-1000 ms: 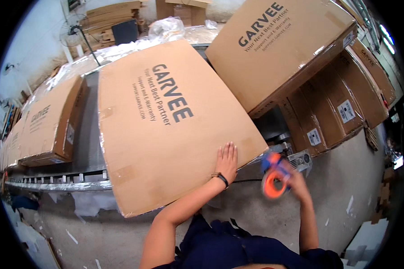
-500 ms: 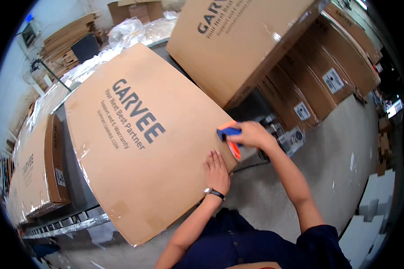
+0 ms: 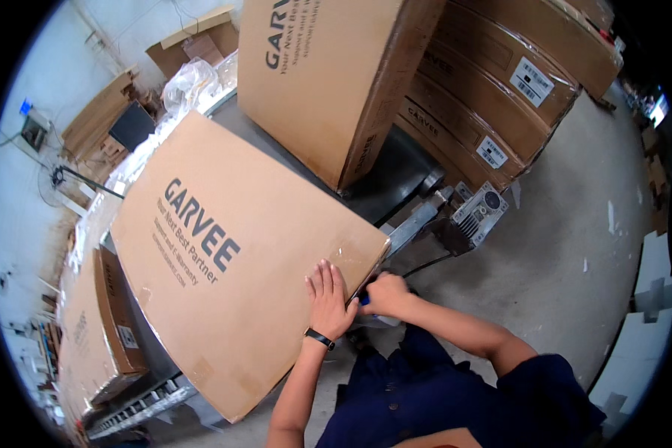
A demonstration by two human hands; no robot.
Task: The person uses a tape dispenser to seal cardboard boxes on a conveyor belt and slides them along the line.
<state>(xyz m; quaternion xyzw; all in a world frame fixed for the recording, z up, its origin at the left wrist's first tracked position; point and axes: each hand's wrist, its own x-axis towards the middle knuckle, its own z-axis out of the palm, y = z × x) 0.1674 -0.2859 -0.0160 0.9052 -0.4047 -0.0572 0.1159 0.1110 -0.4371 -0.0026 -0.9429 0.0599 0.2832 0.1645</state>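
Left hand (image 3: pixel 330 308): flat on the cardboard carton (image 3: pixel 265 287), fingers slightly apart, probably steadying it
Right hand (image 3: pixel 387 295): fingers clamped round a mostly hidden blue tape dispenser (image 3: pixel 364 300)
Carton: on the conveyor (image 3: pixel 405 170), near side overhanging, handy for reaching the edge I guess

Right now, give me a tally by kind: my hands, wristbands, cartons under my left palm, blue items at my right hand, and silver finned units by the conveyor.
Hands: 2, left hand and right hand
Wristbands: 1, black wristband
Cartons: 1, brown carton
Blue items: 1, blue item, mostly hidden
Finned units: 1, silver unit
Total: 6
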